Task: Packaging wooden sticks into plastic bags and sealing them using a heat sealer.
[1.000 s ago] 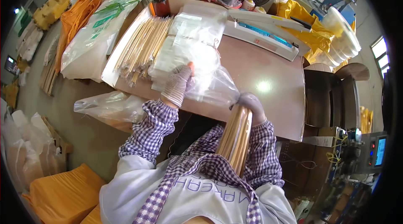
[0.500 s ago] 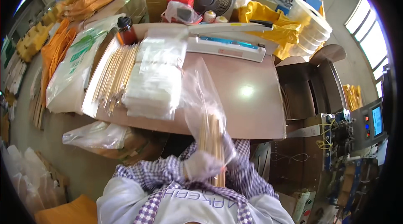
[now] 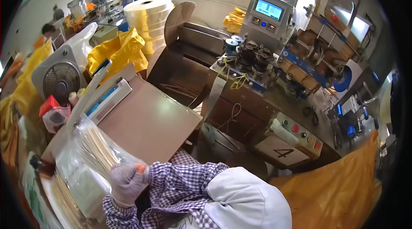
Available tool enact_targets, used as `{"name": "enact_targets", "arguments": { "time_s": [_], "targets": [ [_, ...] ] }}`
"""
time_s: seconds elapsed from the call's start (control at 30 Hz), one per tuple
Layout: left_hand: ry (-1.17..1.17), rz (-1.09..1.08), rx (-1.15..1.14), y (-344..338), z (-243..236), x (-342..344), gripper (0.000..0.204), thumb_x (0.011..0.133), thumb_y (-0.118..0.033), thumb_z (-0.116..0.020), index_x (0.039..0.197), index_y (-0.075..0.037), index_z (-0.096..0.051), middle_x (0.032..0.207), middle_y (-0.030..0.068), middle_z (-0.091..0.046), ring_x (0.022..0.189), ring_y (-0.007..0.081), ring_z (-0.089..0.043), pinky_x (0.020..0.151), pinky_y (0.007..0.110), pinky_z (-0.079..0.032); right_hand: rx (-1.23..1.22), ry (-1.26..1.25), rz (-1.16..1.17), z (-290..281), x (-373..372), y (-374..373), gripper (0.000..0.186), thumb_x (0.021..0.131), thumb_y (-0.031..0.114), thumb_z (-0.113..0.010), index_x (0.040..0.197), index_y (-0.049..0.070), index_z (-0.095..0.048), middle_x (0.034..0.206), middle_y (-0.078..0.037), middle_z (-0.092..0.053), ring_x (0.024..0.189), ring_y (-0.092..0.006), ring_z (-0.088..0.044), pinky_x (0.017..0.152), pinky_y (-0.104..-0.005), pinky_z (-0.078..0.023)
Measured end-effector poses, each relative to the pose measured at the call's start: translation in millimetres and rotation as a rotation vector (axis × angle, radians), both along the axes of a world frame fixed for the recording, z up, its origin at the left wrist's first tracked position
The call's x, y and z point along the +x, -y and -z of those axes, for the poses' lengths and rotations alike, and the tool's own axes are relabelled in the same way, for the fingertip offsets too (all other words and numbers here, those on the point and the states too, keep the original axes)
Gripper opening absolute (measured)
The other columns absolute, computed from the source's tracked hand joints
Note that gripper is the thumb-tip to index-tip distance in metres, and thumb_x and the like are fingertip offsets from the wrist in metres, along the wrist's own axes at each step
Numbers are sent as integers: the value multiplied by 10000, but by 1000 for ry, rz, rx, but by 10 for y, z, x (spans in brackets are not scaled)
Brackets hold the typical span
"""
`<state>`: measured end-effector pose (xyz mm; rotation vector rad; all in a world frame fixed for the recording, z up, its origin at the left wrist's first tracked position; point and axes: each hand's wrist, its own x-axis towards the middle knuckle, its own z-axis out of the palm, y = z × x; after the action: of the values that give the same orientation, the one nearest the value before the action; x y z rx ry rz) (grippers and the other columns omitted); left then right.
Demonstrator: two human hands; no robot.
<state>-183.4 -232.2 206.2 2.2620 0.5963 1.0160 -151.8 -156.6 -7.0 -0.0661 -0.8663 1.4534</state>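
Observation:
A clear plastic bag with a bundle of thin wooden sticks point(image 3: 99, 146) inside lies slanted over the left part of the table. My left hand point(image 3: 125, 184), in a pale ribbed glove, is closed around the near end of this bag; an orange-red spot shows at its fingertips. My right hand point(image 3: 146, 174) meets it there from the right, mostly hidden behind the left hand, its fingers out of sight. Below the bundle sits a stack of clear plastic bags point(image 3: 88, 190). Loose wooden sticks point(image 3: 66, 199) lie in a white-edged box at the lower left.
A long bag sealer point(image 3: 109, 102) stands along the brown tabletop's point(image 3: 150, 122) far edge, near a box fan point(image 3: 62, 81) and a red box point(image 3: 49, 105). Beyond the table's right edge are an open cardboard box point(image 3: 184, 72) and a machine with a screen point(image 3: 268, 10). Orange sacking point(image 3: 330, 182) hangs at right.
The view has swung to the right, bringing the machine into the middle. The bag of sticks, upright before my chest earlier, now slants over the stack of plastic bags.

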Motion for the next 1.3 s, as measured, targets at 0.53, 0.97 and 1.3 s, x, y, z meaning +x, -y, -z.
{"name": "enact_targets", "arguments": {
  "time_s": [0.53,0.97,1.3],
  "targets": [
    [-626,-468,58,-974,1741,66,260,754,-351,-575,887,-146,-666,1069,-7,-598,1223,214,-365,1045,485,-137,-50,1620,8,-999,1996,696,266,792,233,-643,998,65,-651,907,-90,-665,842,-176,-613,791,-300,-475],
    [-478,-472,120,-852,1734,15,190,742,-297,-604,813,-131,-662,987,33,-623,1133,289,-463,993,484,-248,-995,2176,951,-385,2884,-106,534,813,455,-491,1187,75,-462,1169,-119,-496,1100,-284,-471,905,-405,-371],
    [-429,-467,157,-953,1775,9,154,748,-285,-608,787,-144,-657,934,14,-626,1115,253,-475,985,458,-252,-836,2028,1166,-263,2954,-190,443,811,385,-522,1151,101,-526,1224,-104,-481,1143,-277,-443,934,-418,-358]
  ]
}}
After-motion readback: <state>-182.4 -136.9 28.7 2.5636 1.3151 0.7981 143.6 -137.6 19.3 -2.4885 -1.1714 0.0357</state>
